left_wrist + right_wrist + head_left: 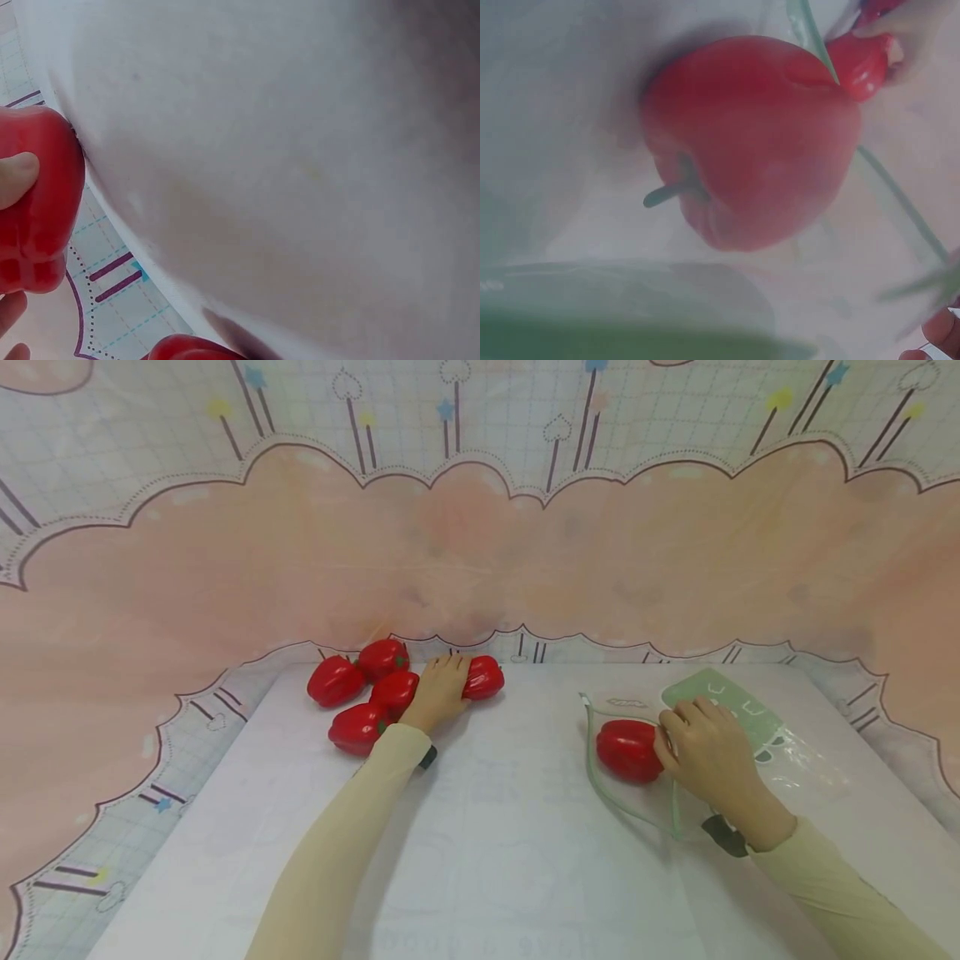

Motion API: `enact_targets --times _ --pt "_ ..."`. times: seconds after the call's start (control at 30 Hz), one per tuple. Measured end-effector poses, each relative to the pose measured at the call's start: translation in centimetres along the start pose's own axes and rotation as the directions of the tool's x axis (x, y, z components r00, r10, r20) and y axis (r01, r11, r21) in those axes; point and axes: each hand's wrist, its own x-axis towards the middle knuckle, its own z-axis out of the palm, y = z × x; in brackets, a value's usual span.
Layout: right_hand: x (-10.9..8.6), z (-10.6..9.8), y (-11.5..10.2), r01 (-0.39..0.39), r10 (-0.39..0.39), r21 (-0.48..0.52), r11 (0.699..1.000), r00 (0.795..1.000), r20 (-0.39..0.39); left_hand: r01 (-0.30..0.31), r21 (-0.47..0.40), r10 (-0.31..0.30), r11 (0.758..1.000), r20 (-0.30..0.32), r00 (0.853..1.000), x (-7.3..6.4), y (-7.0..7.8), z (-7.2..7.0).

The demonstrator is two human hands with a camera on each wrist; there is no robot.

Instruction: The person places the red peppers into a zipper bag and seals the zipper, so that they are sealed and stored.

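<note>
My left hand (441,692) grips a red bell pepper (485,677) at the far side of the table. In the left wrist view, my thumb lies across that same pepper (52,195). Another bell pepper (628,752) lies at the open mouth of a clear plastic bag with a green rim (633,814). My right hand (708,747) pinches the edge of this bag, just right of the pepper. Seen through hazy plastic in the right wrist view, the bagged pepper (750,142) shows its green stem. Fingertips (939,326) appear at that view's lower right corner.
Several more red bell peppers (335,682) lie grouped left of my left hand. The bag's green printed part (720,697) spreads beyond my right hand. A white sheet (510,860) covers the table, and a patterned curtain (525,560) hangs behind it.
</note>
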Motion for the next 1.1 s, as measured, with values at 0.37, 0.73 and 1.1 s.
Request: enact_targets --times 0.37,0.73,1.1 --pt "0.0 0.0 0.0 0.001 -0.001 0.004 1.0 1.0 -0.004 -0.048 -0.061 0.047 0.997 -0.015 0.999 -0.2 0.0 -0.2" --pt "0.1 -0.1 0.1 0.011 -0.011 0.013 1.0 1.0 -0.018 -0.106 -0.123 0.1 0.987 -0.053 0.994 -0.5 0.1 -0.6" --pt "0.1 0.0 0.1 0.01 -0.01 0.005 1.0 1.0 -0.014 -0.235 -0.074 0.225 0.969 -0.123 0.967 -0.9 0.7 -1.7"
